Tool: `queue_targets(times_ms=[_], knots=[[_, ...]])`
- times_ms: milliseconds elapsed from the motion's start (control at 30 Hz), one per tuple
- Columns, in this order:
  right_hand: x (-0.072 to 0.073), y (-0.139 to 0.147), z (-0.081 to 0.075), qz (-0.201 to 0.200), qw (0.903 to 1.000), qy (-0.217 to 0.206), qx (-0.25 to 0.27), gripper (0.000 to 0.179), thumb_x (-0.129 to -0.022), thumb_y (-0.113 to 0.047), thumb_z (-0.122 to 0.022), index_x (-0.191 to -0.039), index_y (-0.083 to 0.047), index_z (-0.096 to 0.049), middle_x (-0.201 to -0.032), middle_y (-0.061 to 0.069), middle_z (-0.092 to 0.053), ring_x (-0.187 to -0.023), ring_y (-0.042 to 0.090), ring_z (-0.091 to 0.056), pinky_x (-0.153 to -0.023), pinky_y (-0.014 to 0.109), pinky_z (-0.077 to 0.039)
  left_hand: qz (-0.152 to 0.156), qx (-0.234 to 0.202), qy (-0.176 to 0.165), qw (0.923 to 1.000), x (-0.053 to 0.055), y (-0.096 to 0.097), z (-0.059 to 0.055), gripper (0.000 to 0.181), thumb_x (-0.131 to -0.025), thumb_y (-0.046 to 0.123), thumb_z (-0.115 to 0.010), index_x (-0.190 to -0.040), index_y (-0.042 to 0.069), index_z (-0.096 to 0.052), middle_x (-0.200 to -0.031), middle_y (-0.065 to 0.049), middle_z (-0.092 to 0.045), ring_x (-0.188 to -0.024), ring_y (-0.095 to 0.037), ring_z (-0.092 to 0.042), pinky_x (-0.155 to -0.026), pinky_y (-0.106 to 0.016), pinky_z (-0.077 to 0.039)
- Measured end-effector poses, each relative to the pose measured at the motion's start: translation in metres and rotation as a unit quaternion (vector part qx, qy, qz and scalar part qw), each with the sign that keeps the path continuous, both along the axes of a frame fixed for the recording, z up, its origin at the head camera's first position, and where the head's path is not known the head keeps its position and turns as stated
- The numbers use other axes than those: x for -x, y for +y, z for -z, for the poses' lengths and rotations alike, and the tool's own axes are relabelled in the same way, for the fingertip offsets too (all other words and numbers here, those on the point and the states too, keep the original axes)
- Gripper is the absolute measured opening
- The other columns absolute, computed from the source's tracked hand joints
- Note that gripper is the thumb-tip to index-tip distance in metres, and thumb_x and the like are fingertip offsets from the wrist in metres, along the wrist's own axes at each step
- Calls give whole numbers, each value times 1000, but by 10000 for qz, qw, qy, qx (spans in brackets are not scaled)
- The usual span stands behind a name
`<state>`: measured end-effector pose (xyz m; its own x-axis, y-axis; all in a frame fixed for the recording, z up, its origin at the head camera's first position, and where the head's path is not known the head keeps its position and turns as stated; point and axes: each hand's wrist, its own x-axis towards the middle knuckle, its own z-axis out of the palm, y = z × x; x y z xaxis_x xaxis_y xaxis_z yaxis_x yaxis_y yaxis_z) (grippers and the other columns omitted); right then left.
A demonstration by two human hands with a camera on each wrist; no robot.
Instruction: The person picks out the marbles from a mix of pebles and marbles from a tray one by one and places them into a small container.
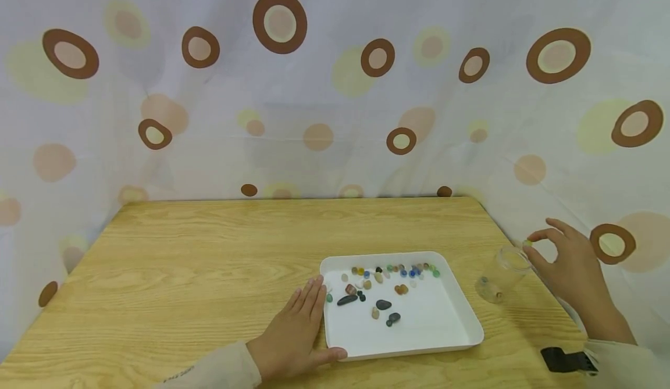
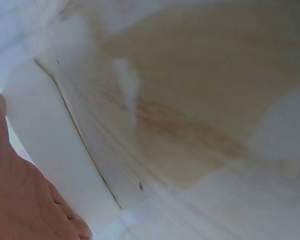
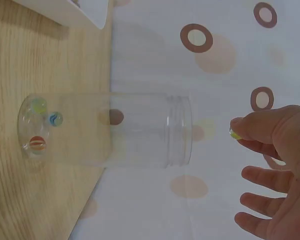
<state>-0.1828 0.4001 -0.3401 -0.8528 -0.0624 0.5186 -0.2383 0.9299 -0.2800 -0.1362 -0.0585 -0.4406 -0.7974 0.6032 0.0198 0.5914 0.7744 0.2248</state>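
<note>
My right hand [image 1: 567,264] pinches a small yellow-green marble [image 3: 234,134] between thumb and forefinger, just above the mouth of a clear jar [image 3: 140,131]. The other fingers are spread away from it. Inside the upright jar, at its bottom, lie a few marbles, among them an orange-striped marble [image 3: 37,144] and a blue swirled marble [image 3: 55,119]. My left hand [image 1: 293,331] rests with straight fingers along the left side of a white tray [image 1: 429,334], its thumb at the front corner. Several coloured marbles, pale stones and dark pebbles [image 1: 384,304] lie in the tray.
The tray and jar stand on a wood-grain table [image 1: 173,284], the jar close to its right edge. A patterned curtain [image 1: 335,86] hangs behind and along both sides. A black strap [image 1: 567,360] shows at my right sleeve.
</note>
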Motion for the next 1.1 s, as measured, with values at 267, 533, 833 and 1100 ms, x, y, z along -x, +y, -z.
queue_targets(times_ms=[267,533,833,1100], knots=[[-2,15,14,164,9987,-478,-106,22,-88,-13,-68,-97,6,-63,-130,42,-42,-111,64,-38,-83,75,-32,-16,51,-35,10000,1,1,0,110,-84,81,-25,-151,-6,-15,-159,-22,-7,-147,-33,-8,-116,-48,-20],[-3,10,17,217,9980,-600,-38,24,-91,-15,-66,-100,8,-63,-131,42,-41,-111,64,-37,-83,75,-31,-1,-26,-122,9999,1,0,0,110,-84,81,-26,-151,-5,-13,-159,-21,-3,-147,-32,-5,-116,-49,-18],[-1,11,19,149,9984,-540,-45,23,-90,-13,-66,-101,8,-63,-130,41,-42,-110,64,-37,-83,75,-31,-13,-45,-89,9999,1,0,0,110,-84,81,-27,-151,-6,-14,-159,-21,-5,-147,-32,-6,-116,-49,-18],[2,11,21,28,9988,-484,-25,19,-90,-10,-67,-98,6,-65,-128,40,-44,-109,63,-39,-82,74,-32,-36,37,-105,9999,2,0,3,111,-83,82,-24,-151,-4,-13,-159,-20,-3,-147,-31,-4,-116,-48,-17]])
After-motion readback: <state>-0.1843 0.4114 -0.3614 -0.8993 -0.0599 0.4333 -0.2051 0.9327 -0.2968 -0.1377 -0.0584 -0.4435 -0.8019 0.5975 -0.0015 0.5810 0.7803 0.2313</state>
